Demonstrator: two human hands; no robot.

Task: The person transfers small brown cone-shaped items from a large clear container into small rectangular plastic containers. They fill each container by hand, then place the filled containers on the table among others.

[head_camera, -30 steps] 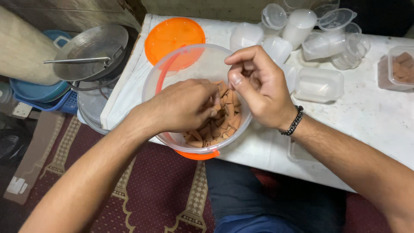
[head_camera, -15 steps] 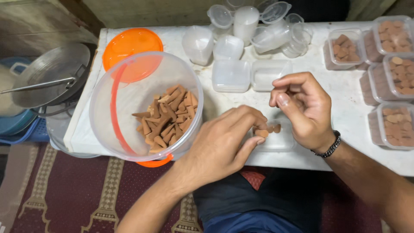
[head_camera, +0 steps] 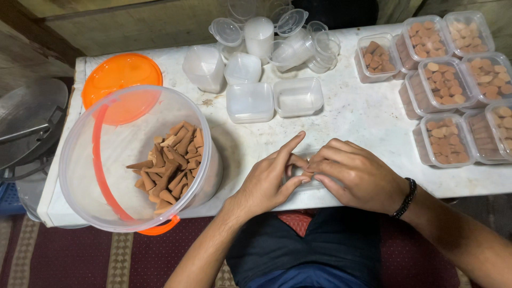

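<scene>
My left hand [head_camera: 269,181] and my right hand [head_camera: 354,176] rest together over a small clear plastic box [head_camera: 298,173] at the front edge of the white table [head_camera: 352,114]. Their fingertips meet inside the box and hide what lies in it. Whether either hand pinches a cone I cannot tell. To the left stands a large clear bucket [head_camera: 80,160] with an orange handle, holding several brown cones [head_camera: 170,160]. A dark bead bracelet sits on my right wrist.
An orange lid [head_camera: 120,80] lies behind the bucket. Empty clear boxes [head_camera: 250,101] and stacked lids [head_camera: 266,34] stand at the back middle. Several filled boxes of brown cones [head_camera: 445,85] sit at the right. A metal pan [head_camera: 26,120] lies off the table's left side.
Both hands left the bucket and moved right to the small box at the table's front edge. They now press together into it.
</scene>
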